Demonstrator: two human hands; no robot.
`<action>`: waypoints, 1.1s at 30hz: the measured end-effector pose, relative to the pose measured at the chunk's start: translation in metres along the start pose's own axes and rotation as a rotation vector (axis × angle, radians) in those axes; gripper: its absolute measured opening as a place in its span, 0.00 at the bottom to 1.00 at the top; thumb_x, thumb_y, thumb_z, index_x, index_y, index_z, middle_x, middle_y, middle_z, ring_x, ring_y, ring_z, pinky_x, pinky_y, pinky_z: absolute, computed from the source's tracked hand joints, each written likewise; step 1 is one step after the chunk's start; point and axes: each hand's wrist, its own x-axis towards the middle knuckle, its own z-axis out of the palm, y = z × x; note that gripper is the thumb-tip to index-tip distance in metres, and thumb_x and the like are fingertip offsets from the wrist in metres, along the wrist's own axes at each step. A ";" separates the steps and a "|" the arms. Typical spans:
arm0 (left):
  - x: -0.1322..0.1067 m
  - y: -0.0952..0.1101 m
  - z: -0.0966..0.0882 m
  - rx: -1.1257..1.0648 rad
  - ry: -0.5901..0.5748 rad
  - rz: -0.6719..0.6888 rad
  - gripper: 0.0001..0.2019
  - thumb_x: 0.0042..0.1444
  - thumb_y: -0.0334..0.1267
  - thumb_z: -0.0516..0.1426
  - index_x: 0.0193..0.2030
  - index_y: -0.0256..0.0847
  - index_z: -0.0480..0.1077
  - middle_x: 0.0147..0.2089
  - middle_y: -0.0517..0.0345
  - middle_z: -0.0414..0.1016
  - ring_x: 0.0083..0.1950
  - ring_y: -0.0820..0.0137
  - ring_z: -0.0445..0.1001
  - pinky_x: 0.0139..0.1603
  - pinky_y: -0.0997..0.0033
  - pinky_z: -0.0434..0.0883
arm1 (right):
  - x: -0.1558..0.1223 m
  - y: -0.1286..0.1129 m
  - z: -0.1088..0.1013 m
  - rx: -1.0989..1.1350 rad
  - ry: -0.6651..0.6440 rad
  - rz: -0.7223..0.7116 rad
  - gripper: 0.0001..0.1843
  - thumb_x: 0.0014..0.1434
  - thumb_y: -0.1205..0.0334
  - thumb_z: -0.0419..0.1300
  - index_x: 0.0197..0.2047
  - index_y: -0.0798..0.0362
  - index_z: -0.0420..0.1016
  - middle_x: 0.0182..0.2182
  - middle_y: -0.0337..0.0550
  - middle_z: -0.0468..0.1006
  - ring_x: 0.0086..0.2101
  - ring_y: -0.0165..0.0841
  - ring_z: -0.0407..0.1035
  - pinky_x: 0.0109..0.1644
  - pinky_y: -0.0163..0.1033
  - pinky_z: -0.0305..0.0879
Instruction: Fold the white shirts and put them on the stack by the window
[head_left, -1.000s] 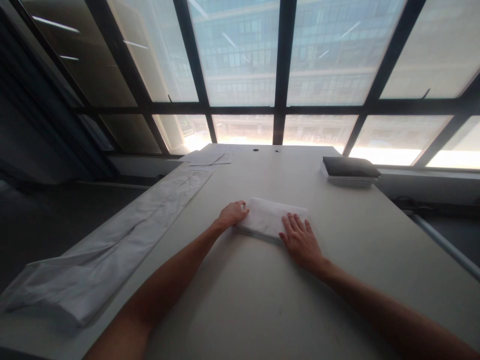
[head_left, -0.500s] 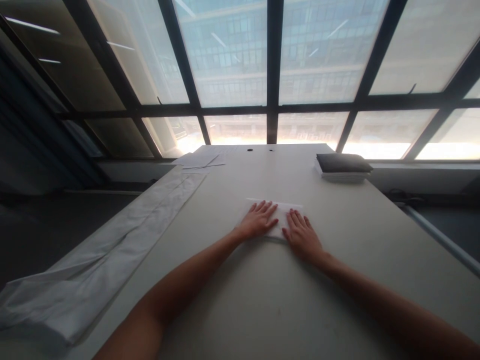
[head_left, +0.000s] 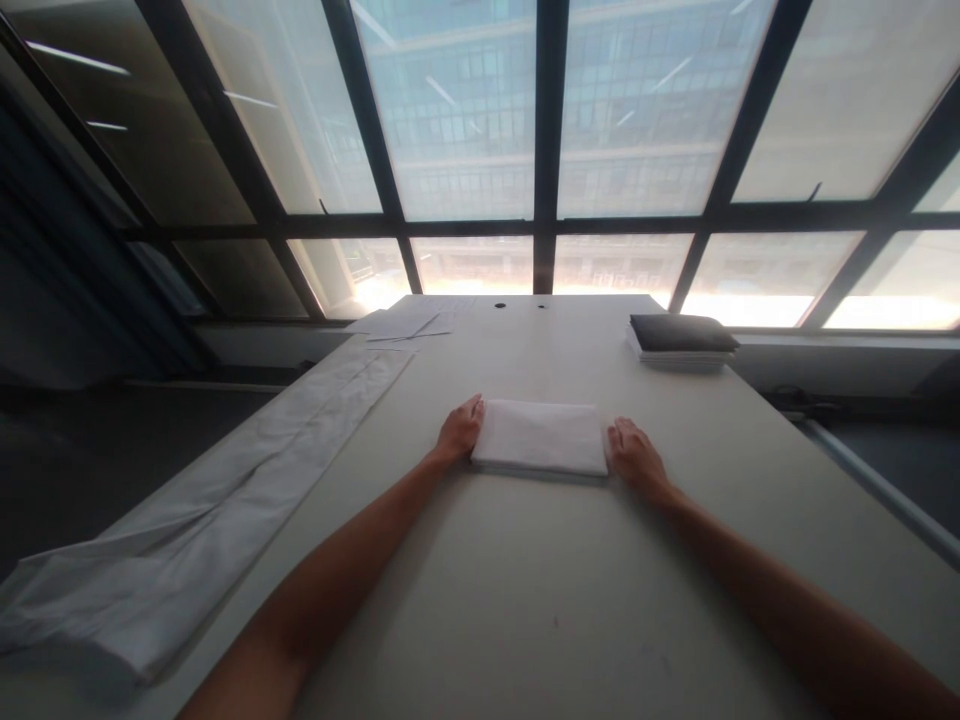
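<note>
Daylight is let in through a dark-framed window wall [head_left: 465,110], by which a building facade is shown, overlaid with reflected strip lights. A white table [head_left: 480,600] is set before it, pierced near its far edge by two dark holes [head_left: 500,305]. Along its left side a long, creased white fabric [head_left: 225,510] is spread, with paper sheets [head_left: 401,322] laid beyond; at the far right a black-topped stack of folded cloth [head_left: 682,335] is placed. Dark curtains [head_left: 67,270] are hung at the left. Mid-table, a folded white cloth [head_left: 538,437] is laid flat, flanked by both hands. Its left edge is met by the left hand [head_left: 460,430], whose thumb is hidden, so whether anything is pinched cannot be told. The right hand [head_left: 636,455] is held just beside the right edge, fingers loosely bent, nothing grasped. Both arms are cut off by the frame; the floor is lost in shadow.
</note>
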 end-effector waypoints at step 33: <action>-0.066 0.027 -0.032 -0.784 -0.196 -0.195 0.23 0.56 0.47 0.61 0.54 0.38 0.65 0.48 0.49 0.77 0.44 0.64 0.76 0.41 0.69 0.74 | -0.025 -0.056 -0.023 0.957 -0.089 0.199 0.20 0.52 0.57 0.56 0.44 0.56 0.79 0.38 0.48 0.82 0.37 0.39 0.73 0.39 0.39 0.68</action>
